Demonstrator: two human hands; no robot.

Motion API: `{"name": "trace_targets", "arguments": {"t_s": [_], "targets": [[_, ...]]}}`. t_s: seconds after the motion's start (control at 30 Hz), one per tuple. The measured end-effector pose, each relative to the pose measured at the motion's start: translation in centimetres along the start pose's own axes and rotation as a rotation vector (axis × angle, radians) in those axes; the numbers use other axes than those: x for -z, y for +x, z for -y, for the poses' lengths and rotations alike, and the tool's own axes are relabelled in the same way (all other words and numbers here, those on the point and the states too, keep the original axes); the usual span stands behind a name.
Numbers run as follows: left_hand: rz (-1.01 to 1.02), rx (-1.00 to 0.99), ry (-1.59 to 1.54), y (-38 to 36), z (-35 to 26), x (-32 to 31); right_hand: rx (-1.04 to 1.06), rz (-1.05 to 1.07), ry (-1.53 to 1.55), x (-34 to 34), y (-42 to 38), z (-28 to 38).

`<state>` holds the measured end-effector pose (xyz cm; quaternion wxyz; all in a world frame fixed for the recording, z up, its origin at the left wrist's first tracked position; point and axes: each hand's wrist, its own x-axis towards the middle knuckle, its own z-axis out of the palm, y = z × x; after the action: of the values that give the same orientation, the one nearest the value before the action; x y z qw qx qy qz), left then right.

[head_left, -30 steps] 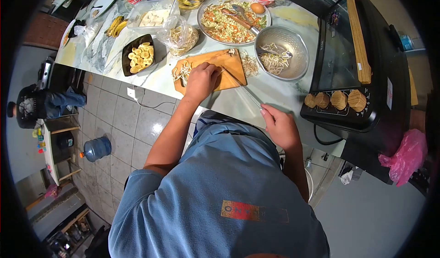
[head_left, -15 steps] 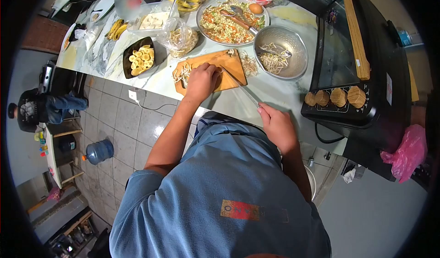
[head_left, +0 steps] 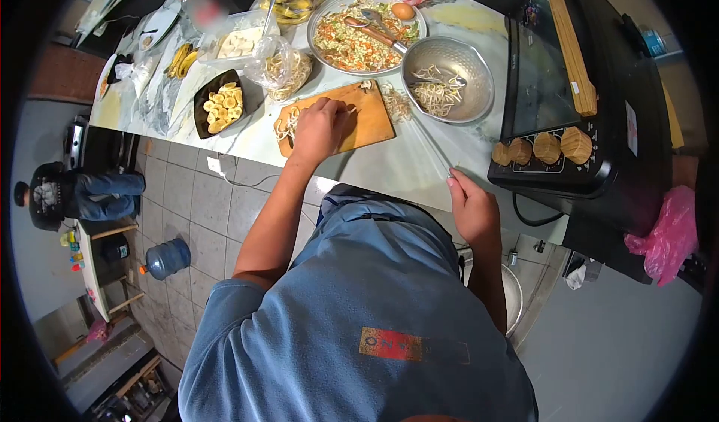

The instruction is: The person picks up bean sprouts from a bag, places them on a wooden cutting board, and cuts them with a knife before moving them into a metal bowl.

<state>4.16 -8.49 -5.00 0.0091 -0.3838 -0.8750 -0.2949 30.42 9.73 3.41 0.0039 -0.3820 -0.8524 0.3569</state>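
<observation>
My left hand (head_left: 320, 128) rests with curled fingers on the wooden cutting board (head_left: 371, 119), closed on bean sprouts (head_left: 284, 126) whose ends show beside it. My right hand (head_left: 476, 208) is closed round the handle of a knife (head_left: 433, 147). The blade points up and left, off the board's right side, its tip near loose sprout bits (head_left: 397, 104) on the counter. Right of these stands a metal bowl (head_left: 479, 85) with sprouts and a spoon in it. A plastic bag of sprouts (head_left: 281, 70) sits behind the board.
Behind lies a round tray (head_left: 318, 53) of chopped vegetables, with an egg (head_left: 403, 11) and a wooden-handled utensil (head_left: 374, 32). A black dish (head_left: 202, 115) of banana slices is at left. A black oven (head_left: 614, 145) stands at right. One person (head_left: 82, 193) is at far left.
My right hand has moved right and slightly down, taking the knife blade off the board. The left hand stays on the board over the sprouts. The view has shifted slightly.
</observation>
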Motion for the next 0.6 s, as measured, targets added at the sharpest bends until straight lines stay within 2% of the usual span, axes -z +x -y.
{"name": "trace_targets", "arguments": {"t_s": [0.2, 0.37, 0.43, 0.57, 0.6], "targets": [[-0.008, -0.065, -0.129, 4.0, -2.7, 0.4, -0.01, -0.036, 0.065, 0.1, -1.2, -0.5], [0.048, -0.259, -0.152, 8.0, -6.8, -1.5, -0.08, -0.021, 0.108, 0.2, -2.7, -0.7], [0.037, -0.325, -0.152, 9.2, -7.8, -2.6, -0.012, -0.059, 0.126, -0.1, -3.1, -1.2], [0.047, -0.353, -0.084, 9.7, -7.8, -2.4, 0.007, -0.059, 0.149, 0.2, -3.1, -0.8], [0.08, -0.274, -0.122, 9.2, -7.7, -1.5, -0.006, -0.051, 0.159, 0.5, -3.2, -0.5]]}}
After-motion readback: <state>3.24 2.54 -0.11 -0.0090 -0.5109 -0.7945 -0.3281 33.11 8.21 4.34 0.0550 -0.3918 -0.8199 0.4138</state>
